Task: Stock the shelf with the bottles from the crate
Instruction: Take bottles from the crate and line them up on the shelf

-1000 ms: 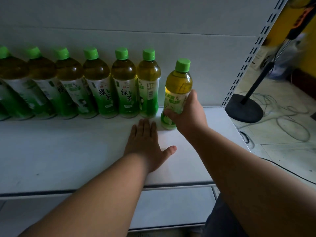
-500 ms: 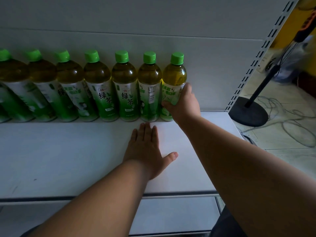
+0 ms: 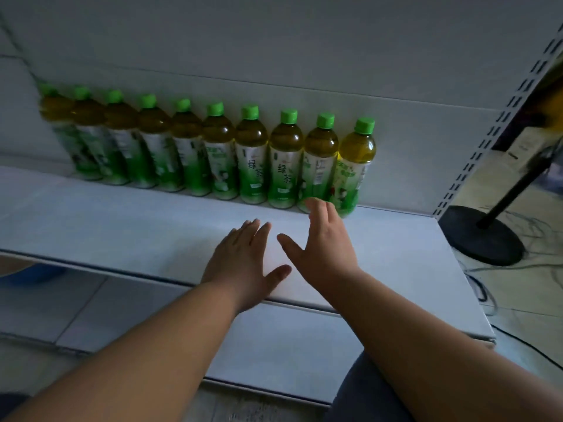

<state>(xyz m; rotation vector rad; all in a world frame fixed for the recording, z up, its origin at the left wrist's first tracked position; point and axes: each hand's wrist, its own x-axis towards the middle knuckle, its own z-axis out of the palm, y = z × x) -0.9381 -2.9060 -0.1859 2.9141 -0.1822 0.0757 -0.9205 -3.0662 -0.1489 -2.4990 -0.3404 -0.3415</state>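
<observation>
Several green-capped tea bottles stand in a row (image 3: pixel 219 150) along the back wall of the white shelf (image 3: pixel 122 226). The rightmost bottle (image 3: pixel 355 159), lighter yellow-green, stands upright at the row's right end, touching its neighbour. My right hand (image 3: pixel 323 248) hovers just in front of it, fingers spread, holding nothing. My left hand (image 3: pixel 243 263) lies flat, palm down, on the shelf beside the right hand. No crate is in view.
A slotted shelf upright (image 3: pixel 499 117) marks the right end of the shelf. Beyond it a black round stand base (image 3: pixel 481 236) with a pole and loose cables sits on the tiled floor. A lower shelf (image 3: pixel 289 345) lies beneath my forearms.
My right hand pushed the bottle back into the row's right end, then let go and drew back toward me. My left hand stayed flat on the shelf. The view swung left.
</observation>
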